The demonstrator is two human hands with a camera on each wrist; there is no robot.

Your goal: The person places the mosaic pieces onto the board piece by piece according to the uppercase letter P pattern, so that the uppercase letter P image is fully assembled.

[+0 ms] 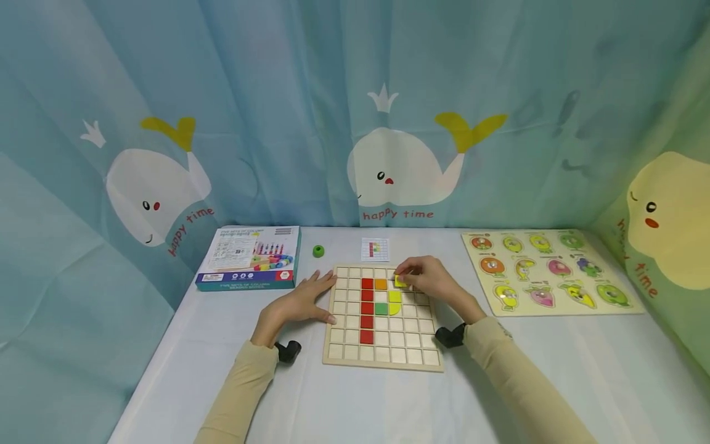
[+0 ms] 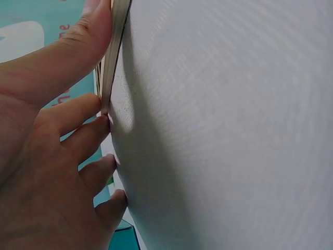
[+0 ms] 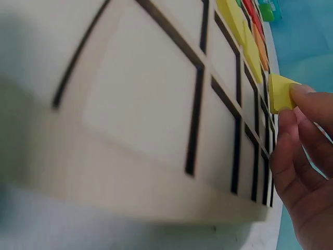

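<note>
A wooden grid board lies on the table. Several red tiles form a column in it. To their right sit an orange tile, a green tile, a yellow square tile and a yellow tile with a rounded corner. My right hand pinches another yellow tile between thumb and fingers, over the upper row of cells. With fingers spread, my left hand rests against the board's left edge; its thumb and fingertips touch that edge in the left wrist view.
Behind the board lies a small pattern card. A green bead and a flat toy box are at the back left. A fruit puzzle board lies on the right. Curtains close off the back and sides.
</note>
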